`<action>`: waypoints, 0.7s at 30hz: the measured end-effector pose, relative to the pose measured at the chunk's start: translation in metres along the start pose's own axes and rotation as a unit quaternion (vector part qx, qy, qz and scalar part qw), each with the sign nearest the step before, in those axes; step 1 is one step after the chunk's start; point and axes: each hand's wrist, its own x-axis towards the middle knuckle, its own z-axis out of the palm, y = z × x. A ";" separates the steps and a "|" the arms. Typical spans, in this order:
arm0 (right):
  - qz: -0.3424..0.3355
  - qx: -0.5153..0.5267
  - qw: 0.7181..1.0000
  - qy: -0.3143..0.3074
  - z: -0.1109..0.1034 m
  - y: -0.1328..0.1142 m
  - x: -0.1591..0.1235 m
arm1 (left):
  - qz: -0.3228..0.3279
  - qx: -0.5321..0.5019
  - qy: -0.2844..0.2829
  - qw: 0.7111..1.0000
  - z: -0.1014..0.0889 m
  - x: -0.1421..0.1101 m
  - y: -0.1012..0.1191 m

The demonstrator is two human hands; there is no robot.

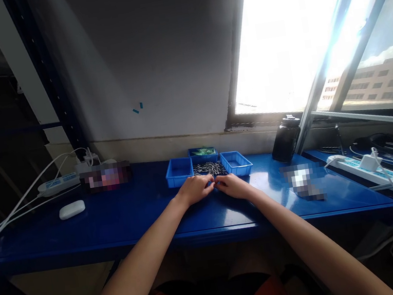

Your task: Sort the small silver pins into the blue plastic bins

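Observation:
Close together above the blue table stand my left hand (pixel 197 189) and my right hand (pixel 232 186), their fingertips almost meeting. The fingers of both are closed in a pinch, and whatever they hold is too small to make out. Just beyond them lies a heap of small, thin, dark and silvery pieces (pixel 209 168). A blue plastic bin (pixel 180 170) flanks the heap on the left, and another blue bin (pixel 238 163) on the right. Behind the heap, a third blue bin (pixel 203 158) contains green, leafy-looking pieces (pixel 202 151).
On the left of the table (pixel 119 225) are a white case (pixel 72 209), a power strip (pixel 59 183) with cables and a blurred item. To the right stand a black bottle (pixel 285 138), another blurred item and a second power strip (pixel 365 166) beside a metal frame.

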 end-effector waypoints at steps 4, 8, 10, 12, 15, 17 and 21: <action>0.009 -0.002 1.000 -0.002 0.000 -0.001 0.000 | -0.001 0.003 -0.002 1.000 -0.001 0.000 0.001; 0.005 -0.001 1.000 -0.004 0.000 -0.001 0.000 | -0.001 0.005 -0.002 1.000 -0.003 0.000 0.002; 0.005 -0.003 1.000 -0.003 0.000 0.000 0.000 | -0.003 0.004 -0.002 1.000 -0.003 0.000 0.002; 0.006 -0.006 1.000 -0.002 0.000 0.000 0.000 | -0.004 0.002 -0.004 1.000 -0.003 0.000 0.003; 0.009 -0.010 1.000 -0.001 -0.001 0.000 0.000 | -0.003 0.000 -0.006 1.000 -0.003 0.000 0.002; 0.011 -0.011 1.000 -0.002 -0.001 0.000 0.000 | -0.004 0.000 -0.006 1.000 -0.003 0.000 0.002; 0.013 -0.008 1.000 -0.002 -0.001 -0.001 0.000 | -0.002 0.003 -0.005 1.000 -0.003 0.000 0.002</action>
